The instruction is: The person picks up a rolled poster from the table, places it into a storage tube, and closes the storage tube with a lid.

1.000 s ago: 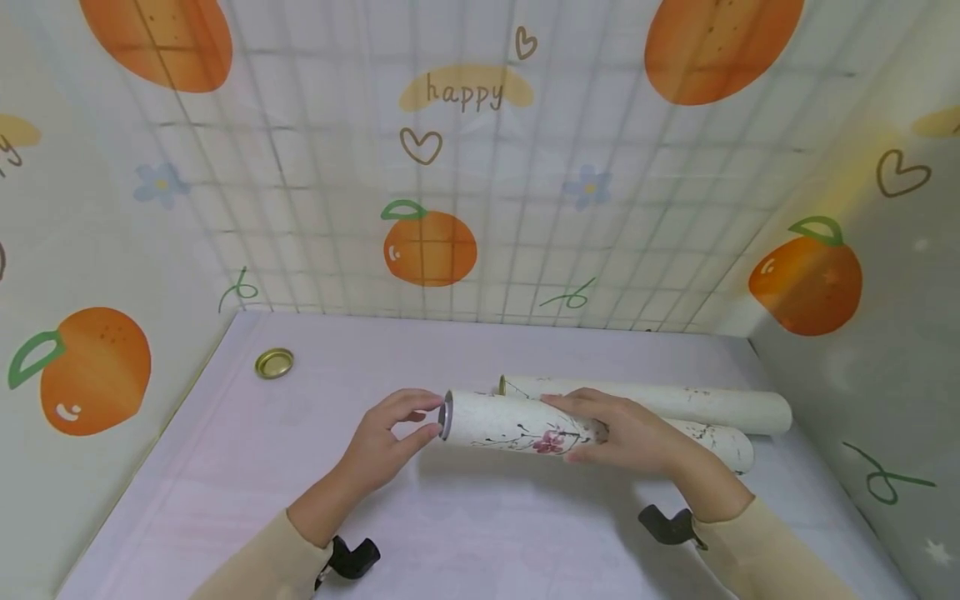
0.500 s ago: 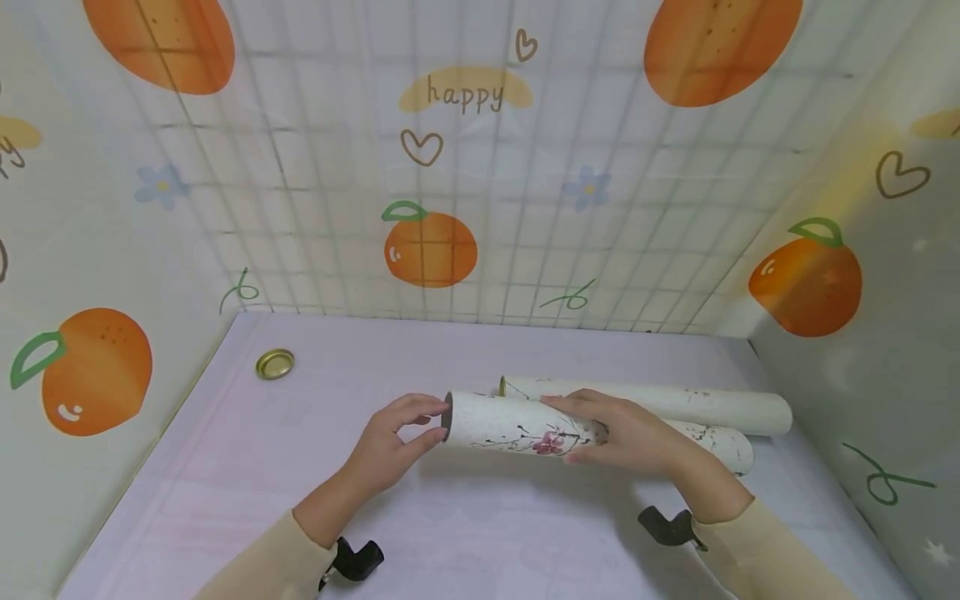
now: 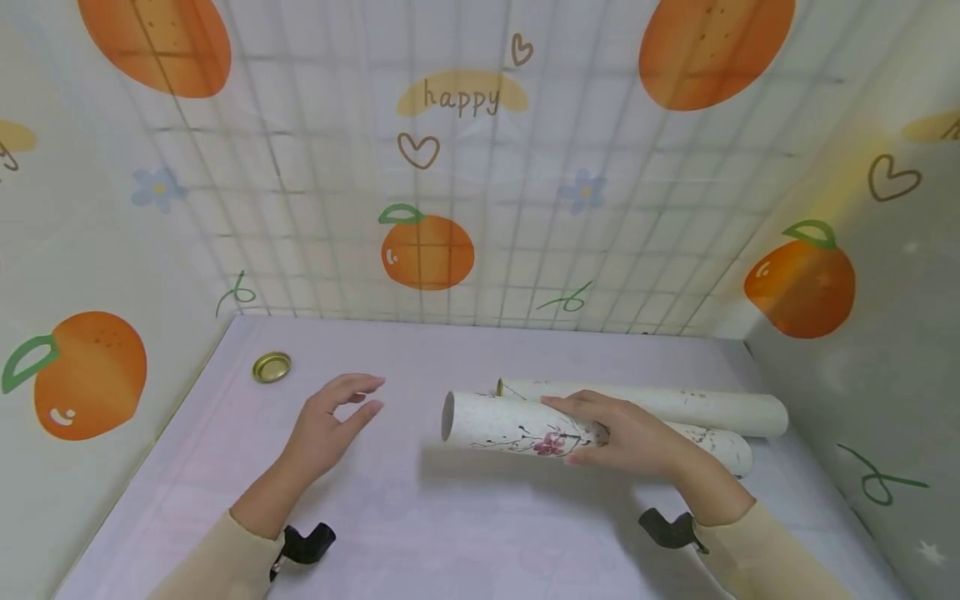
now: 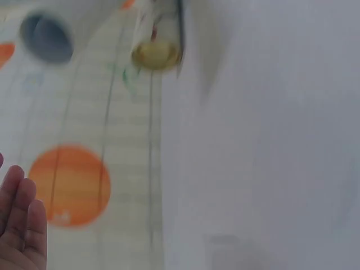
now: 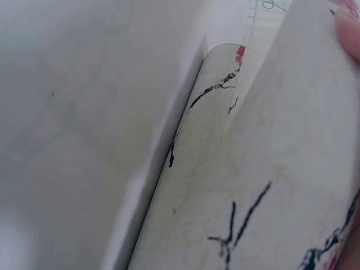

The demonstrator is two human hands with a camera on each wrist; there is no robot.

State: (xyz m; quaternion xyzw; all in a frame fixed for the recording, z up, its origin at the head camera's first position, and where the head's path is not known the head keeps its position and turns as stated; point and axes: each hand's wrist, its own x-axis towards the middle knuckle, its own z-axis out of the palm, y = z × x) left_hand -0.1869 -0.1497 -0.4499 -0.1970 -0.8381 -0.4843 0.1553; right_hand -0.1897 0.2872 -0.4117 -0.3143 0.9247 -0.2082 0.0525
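My right hand (image 3: 626, 433) grips a white tube (image 3: 510, 421) printed with dark branches and pink blossoms. Its left end is round and grey inside, and casts a shadow below. Over the table, apart from that end, my left hand (image 3: 326, 425) holds nothing, with its fingers loosely bent; the fingers (image 4: 25, 219) show in the left wrist view. Behind the held tube lies a similar tube (image 3: 720, 408) with a gold rim. White tube surface (image 3: 712, 446) also shows right of my right hand; whether it belongs to the held tube, I cannot tell.
A round gold lid (image 3: 272, 367) lies at the table's back left. The pale cloth-covered table (image 3: 390, 533) is enclosed by printed fabric walls at the back, left and right. Another patterned tube (image 5: 197, 152) lies beside the held one in the right wrist view.
My left hand has left the end of the held tube and moved left. That end, dark half a second ago, now shows plain grey. The right hand keeps its grip.
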